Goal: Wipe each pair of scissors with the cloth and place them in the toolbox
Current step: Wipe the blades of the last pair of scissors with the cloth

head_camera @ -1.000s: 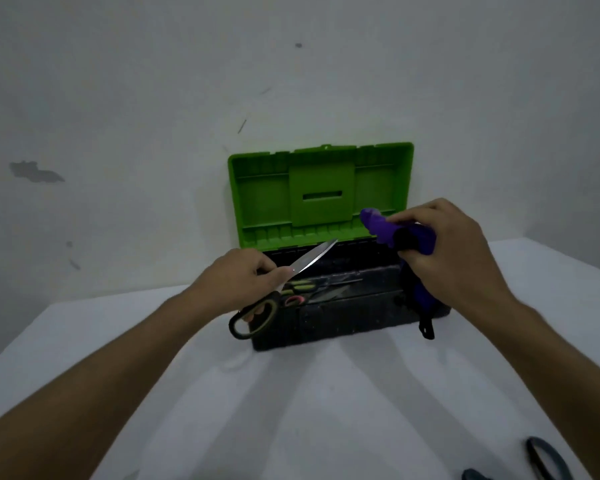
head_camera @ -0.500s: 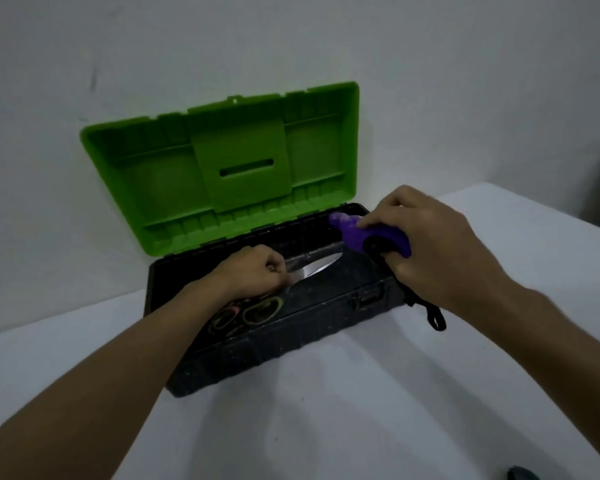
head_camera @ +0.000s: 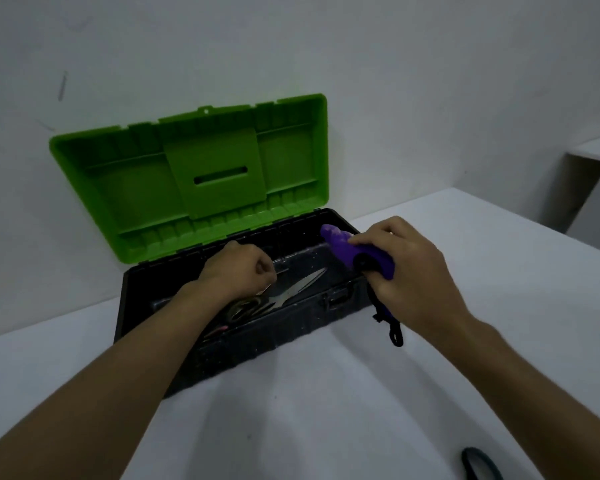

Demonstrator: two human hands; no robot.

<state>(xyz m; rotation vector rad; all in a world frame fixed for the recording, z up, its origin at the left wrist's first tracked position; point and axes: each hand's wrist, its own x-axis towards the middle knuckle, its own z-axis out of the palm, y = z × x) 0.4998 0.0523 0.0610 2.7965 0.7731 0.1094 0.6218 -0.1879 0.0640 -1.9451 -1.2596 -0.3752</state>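
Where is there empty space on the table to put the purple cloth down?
The white table is bare in front of the toolbox, between the two forearms, and to the right behind the right hand. The toolbox's left part is crowded with scissors and the left hand.

Toolbox: black base w/ pale specks; lid bright green, plain, no pattern. Cloth in right hand: purple w/ black trim, black loop hanging. Scissors in box: silver blades, black handles w/ olive-green inner ring. Counter: white, plain. Wall: off-white, few dark scuffs far left. Scissor handle near right: dark teal/black.
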